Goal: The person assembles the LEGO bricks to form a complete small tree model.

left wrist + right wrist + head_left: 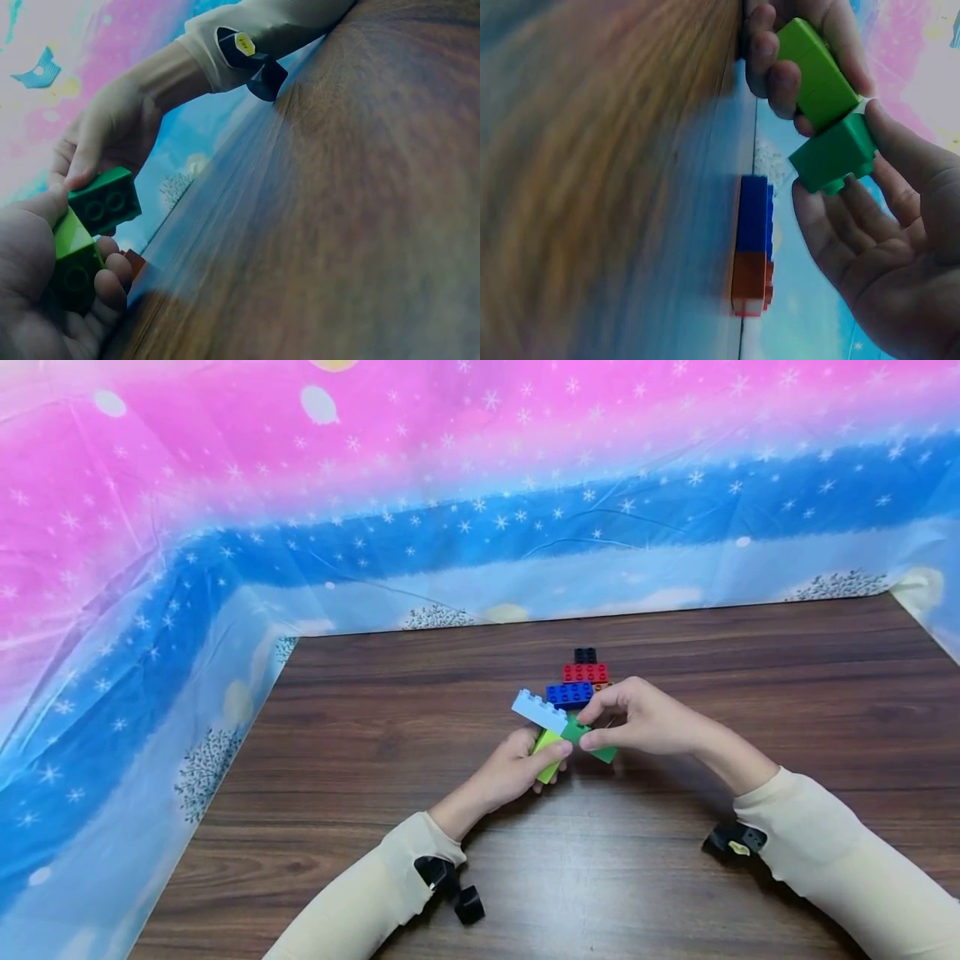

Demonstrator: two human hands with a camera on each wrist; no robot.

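Observation:
In the head view, my left hand (pixel 506 770) grips a lime green toy building brick (pixel 547 752), thumb on its near side. My right hand (pixel 656 720) pinches a darker green brick (pixel 604 753) between thumb and fingers. That green brick (pixel 836 154) meets the end of the lime brick (pixel 817 79) at an angle in the right wrist view. A light blue brick (pixel 536 710) with studs up extends to the upper left from where the two greens meet. Seen from the left wrist, hollow undersides show on the green brick (pixel 101 206).
Just beyond my hands, a blue brick (pixel 570 695), an orange brick (pixel 602 686), a red brick (pixel 585 672) and a black brick (pixel 585 655) lie together on the wooden table (pixel 375 693). A patterned cloth (pixel 465 543) hangs along the table's back and left edges.

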